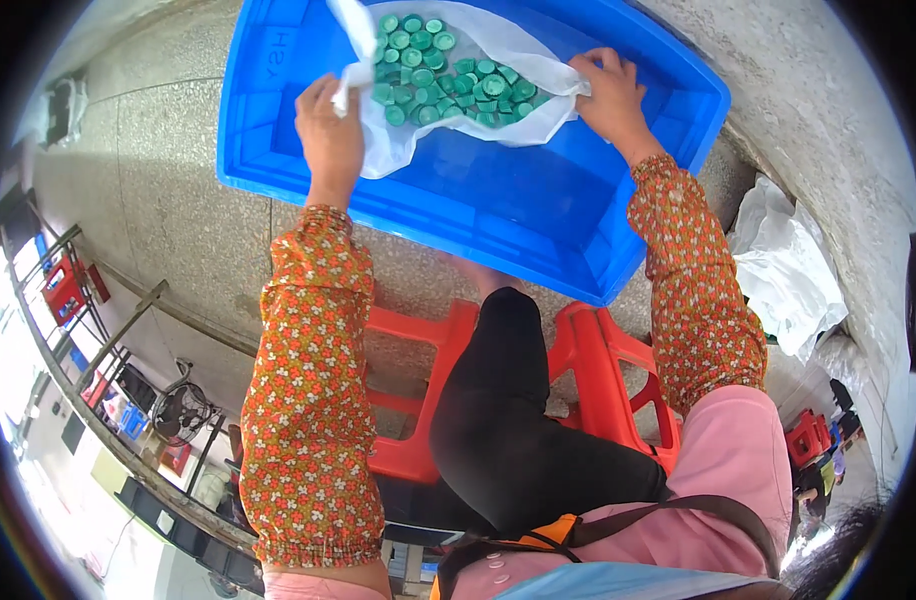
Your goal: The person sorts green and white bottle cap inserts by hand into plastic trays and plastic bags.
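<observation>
My left hand [332,134] is closed on the left edge of a white, thin plastic bag [393,148]. On the bag's right edge, my right hand [610,95] grips the film between thumb and fingers. Many small round green caps [448,75] lie between the hands, in the mouth of the bag; some seem to show through the film. Bag and caps are over a large blue plastic crate [478,220], whose near half shows its bare bottom. Patterned sleeve covers reach up both my forearms.
Two red plastic stools [418,390] stand below the crate, near my legs. A crumpled white plastic bag [788,265] lies at the right beside the wall [828,130]. Off to the left run a metal railing [128,450] and a black fan [181,410]. The floor is speckled grey.
</observation>
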Tool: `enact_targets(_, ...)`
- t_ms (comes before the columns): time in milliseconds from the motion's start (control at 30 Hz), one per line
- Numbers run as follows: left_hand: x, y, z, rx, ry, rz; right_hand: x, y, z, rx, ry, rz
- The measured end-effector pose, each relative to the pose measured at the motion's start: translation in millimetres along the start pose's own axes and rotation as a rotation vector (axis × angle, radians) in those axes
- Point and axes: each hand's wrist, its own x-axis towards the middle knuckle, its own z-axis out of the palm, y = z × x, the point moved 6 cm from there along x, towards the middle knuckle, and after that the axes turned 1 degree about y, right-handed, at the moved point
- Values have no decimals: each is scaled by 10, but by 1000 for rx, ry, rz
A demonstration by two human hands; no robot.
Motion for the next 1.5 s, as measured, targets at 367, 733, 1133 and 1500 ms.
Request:
enact_targets(367,-779,1373,536,-214,-380,101,-38,-928,134,1613,-378,273)
enact_targets(733,-1423,1867,-440,-266,-550,-51,-144,-882,258,894,74,30)
enact_targets(1133,-2060,2064,-2889,-276,-174,-379,-150,-1138,-821,796,-156,-227)
enact_targets(1500,-3601,2523,-4578,-186,-14,-552,-450,-1433,-2579,594,-305,-400)
